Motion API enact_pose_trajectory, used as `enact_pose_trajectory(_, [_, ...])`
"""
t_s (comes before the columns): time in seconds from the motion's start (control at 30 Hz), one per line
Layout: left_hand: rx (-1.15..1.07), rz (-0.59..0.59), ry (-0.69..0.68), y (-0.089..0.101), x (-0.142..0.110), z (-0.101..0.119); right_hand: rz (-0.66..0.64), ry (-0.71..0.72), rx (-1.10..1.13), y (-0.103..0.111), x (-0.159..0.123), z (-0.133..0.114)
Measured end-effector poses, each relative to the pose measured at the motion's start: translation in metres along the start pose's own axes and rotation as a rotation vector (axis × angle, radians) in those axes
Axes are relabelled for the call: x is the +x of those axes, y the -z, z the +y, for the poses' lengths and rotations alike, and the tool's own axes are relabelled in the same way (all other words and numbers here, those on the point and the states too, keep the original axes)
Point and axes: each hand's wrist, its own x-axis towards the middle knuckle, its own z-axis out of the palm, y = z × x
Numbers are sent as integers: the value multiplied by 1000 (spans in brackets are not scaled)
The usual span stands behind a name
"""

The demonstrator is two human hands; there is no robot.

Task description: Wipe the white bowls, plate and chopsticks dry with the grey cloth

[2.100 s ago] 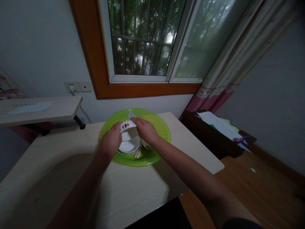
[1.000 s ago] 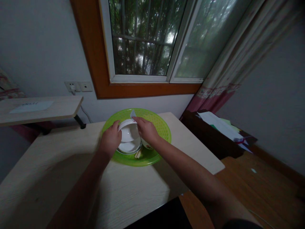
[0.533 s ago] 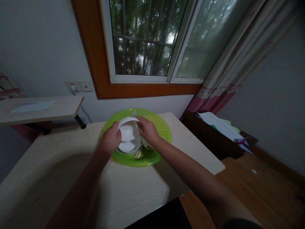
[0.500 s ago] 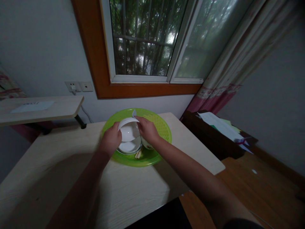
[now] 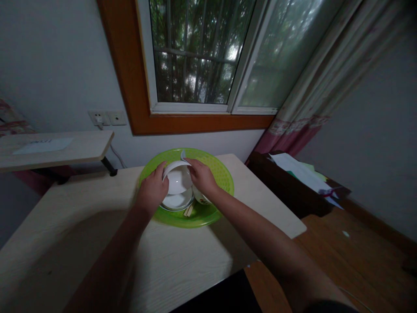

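Note:
A white bowl (image 5: 178,180) is tilted toward me above the green plastic basket (image 5: 224,174). My left hand (image 5: 153,187) is closed on its left rim, and my right hand (image 5: 202,176) grips the upper right of the rim. Behind the rim, by the right fingers, a white tip (image 5: 183,154) sticks up; I cannot tell what it belongs to. Under the held bowl lies another white dish (image 5: 177,201) in the basket. To its right, a patterned white bowl or cup (image 5: 201,198) is partly hidden by my right hand. The ends of wooden chopsticks (image 5: 189,210) show in front.
The basket stands on a pale wooden table (image 5: 182,256) against the wall under a window (image 5: 202,56). A raised shelf (image 5: 81,148) with a paper is at left. Papers (image 5: 299,171) lie on a dark piece of furniture at right, beside a curtain (image 5: 293,126).
My left hand has shifted slightly on the rim, its fingers now higher. The bowl stays at nearly the same tilt and place, and my right hand has hardly moved.

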Motion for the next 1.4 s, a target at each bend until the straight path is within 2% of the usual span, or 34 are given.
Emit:
enact_pose_trajectory(0.1, [-56, -33, 44, 0, 1, 1, 90, -48, 32, -1, 3, 4])
enact_pose_trajectory(0.2, [-72, -108, 101, 3, 2, 1, 92, -57, 24, -1, 2, 3])
enact_pose_trajectory(0.3, [-76, -99, 120, 6, 3, -1, 56, -27, -8, 0, 0, -1])
enact_pose_trajectory(0.4, [-60, -85, 76, 7, 3, -2, 2, 25, -44, 2, -2, -6])
enact_pose_trajectory(0.57, [25, -141, 3, 4, -1, 1, -123, 132, -198, 7, -7, -11])
enact_pose_trajectory(0.7, [42, -144, -35, 4, -2, 2, -175, 181, -235, 7, -9, -15])
enact_pose_trajectory(0.8, [14, -120, -15, 3, 0, 0, -139, 133, -203, 6, -7, -14])
enact_pose_trajectory(0.97, [-122, -59, 48, 2, 3, -2, 10, 35, -44, 5, -1, -4])
enact_pose_trajectory(1.07, [-103, -106, 68, 3, 4, -1, 86, -9, 2, 3, 2, 1])
enact_pose_trajectory(1.23, [-46, -153, 104, 5, 4, -1, 43, -5, -19, 1, 0, 1])
enact_pose_trajectory(1.4, [16, -137, 43, 5, 0, 2, -30, 64, -62, 4, -2, -3])
